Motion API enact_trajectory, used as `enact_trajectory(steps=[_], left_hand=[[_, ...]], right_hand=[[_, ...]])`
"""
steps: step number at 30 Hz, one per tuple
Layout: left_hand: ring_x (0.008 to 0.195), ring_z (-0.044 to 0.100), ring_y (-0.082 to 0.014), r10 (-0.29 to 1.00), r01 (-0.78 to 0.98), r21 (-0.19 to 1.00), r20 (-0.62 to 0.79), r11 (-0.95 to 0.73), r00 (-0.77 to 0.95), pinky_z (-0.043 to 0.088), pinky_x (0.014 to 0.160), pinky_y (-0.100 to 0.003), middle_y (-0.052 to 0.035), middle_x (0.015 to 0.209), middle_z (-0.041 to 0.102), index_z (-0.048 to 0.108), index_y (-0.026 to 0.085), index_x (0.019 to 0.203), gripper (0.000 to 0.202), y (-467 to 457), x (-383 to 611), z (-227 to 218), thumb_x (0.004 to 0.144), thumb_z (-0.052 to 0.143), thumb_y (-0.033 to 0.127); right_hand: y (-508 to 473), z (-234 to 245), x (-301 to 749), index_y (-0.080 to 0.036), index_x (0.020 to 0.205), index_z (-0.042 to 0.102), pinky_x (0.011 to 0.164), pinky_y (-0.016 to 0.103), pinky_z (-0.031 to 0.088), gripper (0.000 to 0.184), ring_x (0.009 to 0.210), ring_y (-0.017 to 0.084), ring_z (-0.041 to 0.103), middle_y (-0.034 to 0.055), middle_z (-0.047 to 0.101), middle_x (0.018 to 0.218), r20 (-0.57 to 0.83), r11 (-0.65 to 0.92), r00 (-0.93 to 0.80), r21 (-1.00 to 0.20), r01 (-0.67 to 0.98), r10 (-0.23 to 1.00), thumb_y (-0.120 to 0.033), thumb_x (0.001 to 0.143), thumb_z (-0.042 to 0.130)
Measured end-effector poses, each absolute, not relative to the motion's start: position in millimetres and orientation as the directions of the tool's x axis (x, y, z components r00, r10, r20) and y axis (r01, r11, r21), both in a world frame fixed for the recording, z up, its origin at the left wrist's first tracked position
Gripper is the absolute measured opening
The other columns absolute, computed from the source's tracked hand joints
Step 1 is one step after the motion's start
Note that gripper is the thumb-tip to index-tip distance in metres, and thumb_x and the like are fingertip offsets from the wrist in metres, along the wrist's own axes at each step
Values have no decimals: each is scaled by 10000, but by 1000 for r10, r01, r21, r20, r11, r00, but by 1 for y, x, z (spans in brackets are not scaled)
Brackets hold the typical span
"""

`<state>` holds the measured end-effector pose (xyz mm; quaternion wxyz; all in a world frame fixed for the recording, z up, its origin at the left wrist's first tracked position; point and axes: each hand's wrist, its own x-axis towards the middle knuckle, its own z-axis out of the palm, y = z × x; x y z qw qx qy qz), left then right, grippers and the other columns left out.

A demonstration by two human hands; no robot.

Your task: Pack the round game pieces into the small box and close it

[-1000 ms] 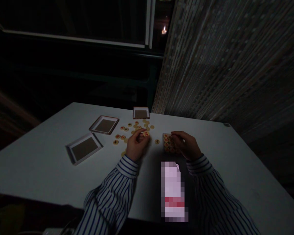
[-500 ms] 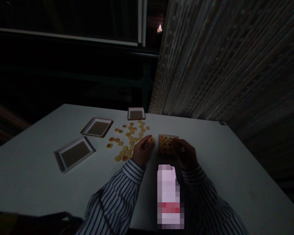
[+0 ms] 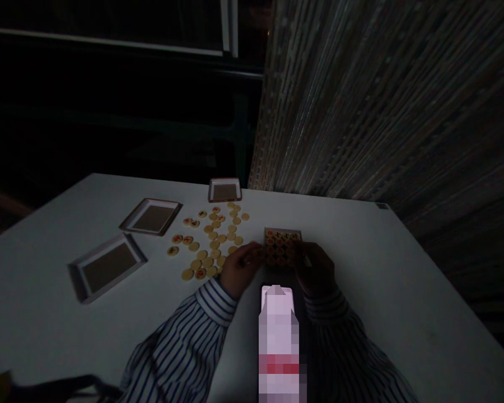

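Note:
Round Chinese chess pieces fill a small shallow box (image 3: pixel 300 230) in rows, with red and black characters on their tops. My left hand (image 3: pixel 240 270) is at the box's left edge, its fingers curled together; whatever lies between them is hidden in shadow. At the right side, my right hand (image 3: pixel 317 271) is closed, fingertips over the box's edge and nearest pieces. What those fingers pinch, if anything, cannot be made out. Left of my left hand, loose Chinese chess pieces (image 3: pixel 208 262) are scattered, mostly blank side up, a few with characters showing.
Three shallow box parts stand on the white table (image 3: pixel 382 280): one at the back (image 3: pixel 224 198), one at the left (image 3: pixel 124 228), another nearer me (image 3: pixel 78 285). A lit phone (image 3: pixel 277 336), its screen blurred out, lies between my forearms. A strand curtain (image 3: pixel 340 101) hangs behind.
The view has shifted slightly to the right. My left hand has come closer to the box, and the piece that showed in its fingers is no longer visible. My right hand stays by the box.

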<state>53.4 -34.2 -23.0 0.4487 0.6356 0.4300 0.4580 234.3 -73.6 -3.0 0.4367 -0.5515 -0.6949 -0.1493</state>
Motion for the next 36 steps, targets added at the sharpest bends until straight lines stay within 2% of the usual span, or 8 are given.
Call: enact_trajectory(steps=[5,13,18,25,36], left_hand=[[876,614,-184,965,97,981,144,-169,221,488,813,-317,-91,956,668,643,142,937,299,-35,55,-23,674,613,281],[705,615,-145,956,120,982,109,-146,272,506,653,-253,-61,805,677,632,128,963,321,-37,55,-24,688,601,292],[782,617,-157,957,113,980,133,-166,257,500,725,-269,-74,869,673,637,130,952,310,-37,55,-24,692,605,298],[833,622,-180,952,150,971,142,-188,272,502,754,-282,-84,892,674,643,135,945,288,-38,55,-23,694,603,269],[813,625,-173,936,182,961,140,-206,322,508,723,-275,-64,885,681,640,165,958,275,-39,53,-27,715,595,286]], right_hand=[[-74,-1,234,-160,838,594,607,299,463,128,664,161,555,55,607,692,780,354,-28,-252,901,625,-150,801,472],[-74,-6,230,-164,853,581,604,301,438,125,649,158,537,46,607,687,763,354,-82,-199,914,641,-187,811,467],[-76,-5,228,-147,879,578,602,305,430,126,672,165,540,58,614,716,747,383,-121,-189,904,653,-175,807,479],[-76,-11,233,-141,898,581,605,314,435,136,676,175,542,76,627,726,762,422,-177,-137,896,623,-151,791,497],[-78,-9,230,-153,920,580,596,303,438,154,652,156,538,55,620,715,754,458,-168,-193,868,635,-148,796,488]])
